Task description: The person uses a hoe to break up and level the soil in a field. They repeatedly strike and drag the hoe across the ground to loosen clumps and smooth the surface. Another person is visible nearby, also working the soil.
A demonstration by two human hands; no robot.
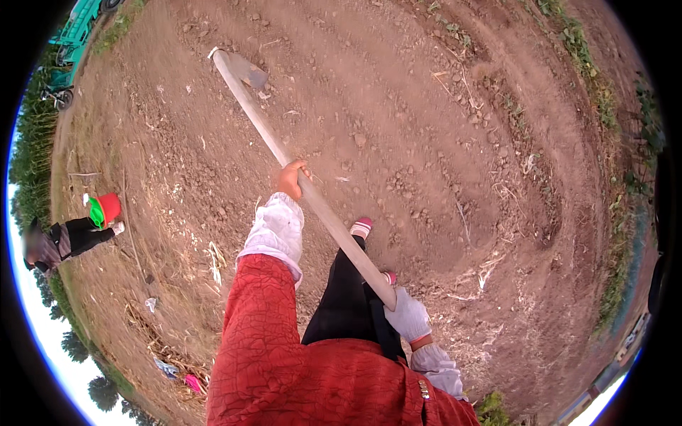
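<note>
The hoe (325, 209), held to the right of the red bucket (110, 206), is probably stiff and blade-heavy, best taken with hands spread; it is clasped midway by the left hand (290, 179), at the butt by the right hand (408, 317).

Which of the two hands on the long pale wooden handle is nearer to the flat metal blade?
The bare left hand, midway along the handle; the right hand, in a light grey glove, grips the end far from the blade.
</note>
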